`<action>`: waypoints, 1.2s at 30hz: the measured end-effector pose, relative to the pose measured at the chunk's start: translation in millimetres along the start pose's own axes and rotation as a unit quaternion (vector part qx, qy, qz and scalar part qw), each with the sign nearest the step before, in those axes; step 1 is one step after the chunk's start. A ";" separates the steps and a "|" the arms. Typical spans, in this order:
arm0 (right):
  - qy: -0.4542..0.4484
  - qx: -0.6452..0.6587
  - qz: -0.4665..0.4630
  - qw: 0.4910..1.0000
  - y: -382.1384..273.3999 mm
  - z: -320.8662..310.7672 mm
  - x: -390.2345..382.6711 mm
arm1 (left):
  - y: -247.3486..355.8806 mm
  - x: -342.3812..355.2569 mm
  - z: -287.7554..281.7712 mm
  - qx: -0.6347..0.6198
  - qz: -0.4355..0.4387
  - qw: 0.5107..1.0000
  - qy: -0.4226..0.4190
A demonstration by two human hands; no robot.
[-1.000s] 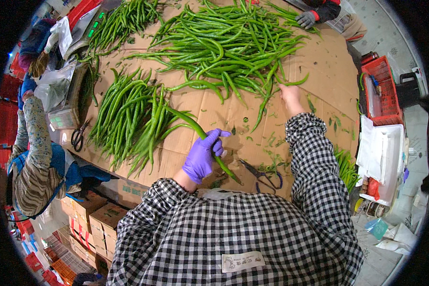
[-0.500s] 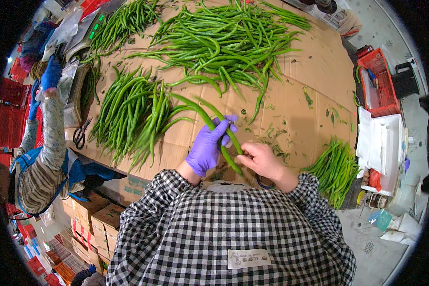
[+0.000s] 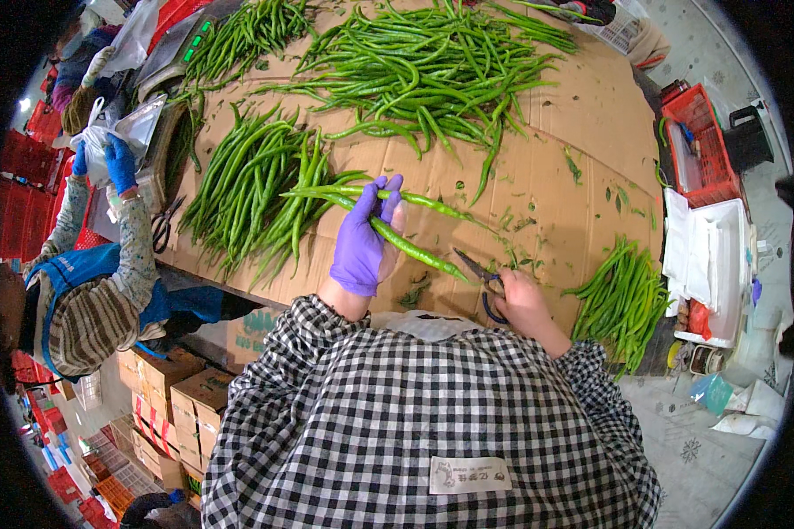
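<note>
My left hand (image 3: 359,251), in a purple glove, is closed on two long green chili peppers (image 3: 419,253), whose ends stick out to both sides of the fingers. My bare right hand (image 3: 522,304) grips dark-handled scissors (image 3: 475,266), the blades pointing up and left near the tip of the lower pepper. To the left of the gloved hand lies a pile of green chili peppers (image 3: 238,189). A larger heap of chili peppers (image 3: 415,75) spreads over the far middle, and a smaller bunch (image 3: 626,304) rests to the right of my right hand.
Flattened cardboard (image 3: 582,212) with scattered leaf scraps covers the table. Another pair of scissors (image 3: 161,231) lies at its left edge. A co-worker in blue gloves handles a white plastic bag (image 3: 99,141) at left. A red crate (image 3: 715,167) and white foam box (image 3: 723,256) stand at right.
My right hand has moved away from the peppers, right and nearer me, and the scissors now show in it. The peppers in my left hand have swung flatter. The co-worker's hands have lowered.
</note>
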State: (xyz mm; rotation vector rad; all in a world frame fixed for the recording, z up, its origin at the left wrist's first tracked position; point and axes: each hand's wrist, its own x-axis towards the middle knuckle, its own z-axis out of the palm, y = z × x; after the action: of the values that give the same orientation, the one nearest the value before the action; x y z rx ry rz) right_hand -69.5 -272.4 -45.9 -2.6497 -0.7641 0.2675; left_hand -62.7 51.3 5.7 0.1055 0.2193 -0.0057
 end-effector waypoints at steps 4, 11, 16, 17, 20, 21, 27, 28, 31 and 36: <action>-0.035 -0.001 0.082 0.996 -6.9 -6.9 8.1 | 0.3 -2.5 -1.5 -0.025 0.023 0.999 0.036; -0.016 0.214 0.078 0.974 -42.1 -34.9 9.1 | -8.2 -7.9 5.6 0.109 0.100 0.989 0.011; 0.094 0.296 0.033 0.950 -66.0 -34.0 22.6 | -18.1 -9.1 5.4 0.403 0.163 0.900 -0.017; 0.158 0.309 -0.017 0.938 -70.0 -32.3 27.9 | -19.1 -8.9 5.0 0.186 0.087 0.979 0.003; 0.183 0.277 -0.020 0.943 -72.8 -36.5 35.9 | -22.0 -7.6 4.7 -0.021 0.031 0.999 0.006; 0.181 0.288 -0.020 0.940 -72.8 -37.7 37.8 | -22.5 -7.1 5.0 -0.028 0.028 0.999 0.007; 0.167 0.302 -0.002 0.939 -62.1 -36.2 39.4 | -22.1 -4.7 3.9 -0.082 -0.001 0.994 0.067; 0.153 0.298 0.012 0.942 -58.5 -34.5 39.7 | -22.7 -3.3 1.5 -0.090 -0.010 0.995 0.039; 0.100 0.209 0.036 0.972 -45.8 -32.6 36.9 | -18.3 -0.5 -10.0 -0.009 0.012 0.998 0.060; -0.117 0.023 0.028 0.992 -23.9 -45.4 42.3 | -10.7 6.6 -23.6 0.151 0.047 0.982 0.103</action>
State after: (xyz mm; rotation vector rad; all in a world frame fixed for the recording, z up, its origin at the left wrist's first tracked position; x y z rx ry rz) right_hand -32.8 -244.0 1.8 -2.6274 -0.7446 0.6119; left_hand -61.6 43.2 -19.8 0.4195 0.4198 0.0664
